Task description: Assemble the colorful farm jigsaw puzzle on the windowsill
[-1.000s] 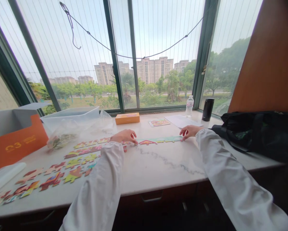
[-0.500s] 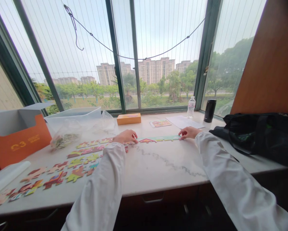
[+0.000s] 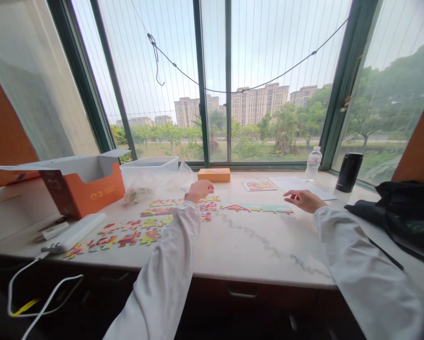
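Note:
A joined strip of jigsaw pieces (image 3: 256,208), pale green with a red roof shape, lies along the middle of the countertop. My right hand (image 3: 304,200) hovers by the strip's right end, its fingers apart and holding nothing. Just beyond the left end is my left hand (image 3: 199,191), above loose jigsaw pieces (image 3: 209,206); its fingers are loosely bent, with nothing visible in them. Rows of loose jigsaw pieces (image 3: 129,238) spread out to the left, some hidden behind my left sleeve. A small picture card (image 3: 259,185) rests behind the strip.
At the left stand an orange box (image 3: 101,191), a clear plastic bin (image 3: 151,164) and a plastic bag (image 3: 139,191). A white power strip (image 3: 77,233) lies in front. An orange carton (image 3: 213,175), bottle (image 3: 314,164), black tumbler (image 3: 350,172) and black bag (image 3: 399,217) are around.
Both hands have come away from the strip's ends, the right one drawing off to the right and the left one back to the left. My view has turned left.

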Motion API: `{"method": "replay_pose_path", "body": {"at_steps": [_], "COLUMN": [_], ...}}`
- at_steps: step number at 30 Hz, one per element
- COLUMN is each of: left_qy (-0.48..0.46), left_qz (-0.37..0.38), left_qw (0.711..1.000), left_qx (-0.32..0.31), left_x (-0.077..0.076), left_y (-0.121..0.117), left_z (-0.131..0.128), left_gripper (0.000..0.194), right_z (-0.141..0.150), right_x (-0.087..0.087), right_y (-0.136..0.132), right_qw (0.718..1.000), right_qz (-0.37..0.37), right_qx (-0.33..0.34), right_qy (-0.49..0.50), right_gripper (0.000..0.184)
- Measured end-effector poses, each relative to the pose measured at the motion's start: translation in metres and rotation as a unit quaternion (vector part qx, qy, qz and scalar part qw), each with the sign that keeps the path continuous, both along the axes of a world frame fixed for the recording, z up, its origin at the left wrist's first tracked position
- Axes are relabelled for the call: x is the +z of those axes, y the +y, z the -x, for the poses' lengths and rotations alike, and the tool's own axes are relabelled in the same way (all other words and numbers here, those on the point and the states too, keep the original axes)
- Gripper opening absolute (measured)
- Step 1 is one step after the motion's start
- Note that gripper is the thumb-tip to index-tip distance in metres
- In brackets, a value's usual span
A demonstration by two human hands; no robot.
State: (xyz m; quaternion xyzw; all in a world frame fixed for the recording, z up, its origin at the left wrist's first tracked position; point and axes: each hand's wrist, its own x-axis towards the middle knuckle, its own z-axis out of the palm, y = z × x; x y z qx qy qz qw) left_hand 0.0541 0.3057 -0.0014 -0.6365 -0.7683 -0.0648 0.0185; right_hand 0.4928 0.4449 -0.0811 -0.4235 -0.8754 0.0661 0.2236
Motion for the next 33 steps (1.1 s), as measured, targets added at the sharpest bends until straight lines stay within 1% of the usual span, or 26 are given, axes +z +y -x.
{"method": "replay_pose_path", "body": {"at_steps": [2,4,7,12,14,17,22,26,29,31,33], "left_qy": [0.011,0.019,0.03,0.037,0.038,0.038,0.036,0.039,0.05,0.059,0.066], "left_qz": [0.011,0.011,0.004,0.026,0.032,0.031,0.023,0.024,0.019,0.013,0.005], "left_qw": [1.0,1.0,1.0,0.998,0.998,0.997,0.998,0.997,0.996,0.996,0.995], "left_qx": [0.009,0.011,0.005,-0.034,-0.045,-0.051,-0.053,-0.06,-0.069,-0.072,-0.072], "left_x": [0.002,-0.001,-0.015,-0.043,-0.05,-0.054,-0.059,-0.06,-0.06,-0.06,-0.058], "left_y": [-0.005,-0.008,-0.01,-0.007,-0.004,-0.001,0.003,0.003,-0.001,-0.004,-0.006], "left_z": [0.007,0.012,0.014,0.007,0.006,0.007,0.012,0.012,0.009,0.007,0.005], "left_gripper": [0.024,0.025,0.032,0.043,0.04,0.034,0.033,0.025,0.025,0.028,0.031], "right_z": [0.007,0.016,0.031,0.06,0.073,0.096,0.152,0.208,0.247,0.268,0.283], "right_x": [-0.001,-0.001,-0.002,-0.003,-0.004,-0.003,0.008,0.013,0.007,0.0,-0.007], "right_y": [-0.004,-0.008,-0.016,-0.034,-0.042,-0.05,-0.055,-0.048,-0.037,-0.029,-0.022], "right_qw": [1.0,0.999,0.998,0.994,0.991,0.987,0.984,0.987,0.987,0.987,0.986], "right_qz": [-0.022,-0.041,-0.057,-0.09,-0.111,-0.125,-0.098,-0.062,-0.037,-0.03,-0.028], "right_qx": [-0.005,-0.005,0.011,0.046,0.063,0.092,0.132,0.143,0.153,0.159,0.167], "right_qy": [-0.008,-0.015,-0.025,-0.031,-0.034,-0.049,-0.071,-0.048,-0.025,-0.015,-0.007], "right_gripper": [0.039,0.037,0.036,0.035,0.035,0.034,0.03,0.026,0.024,0.03,0.038]}}
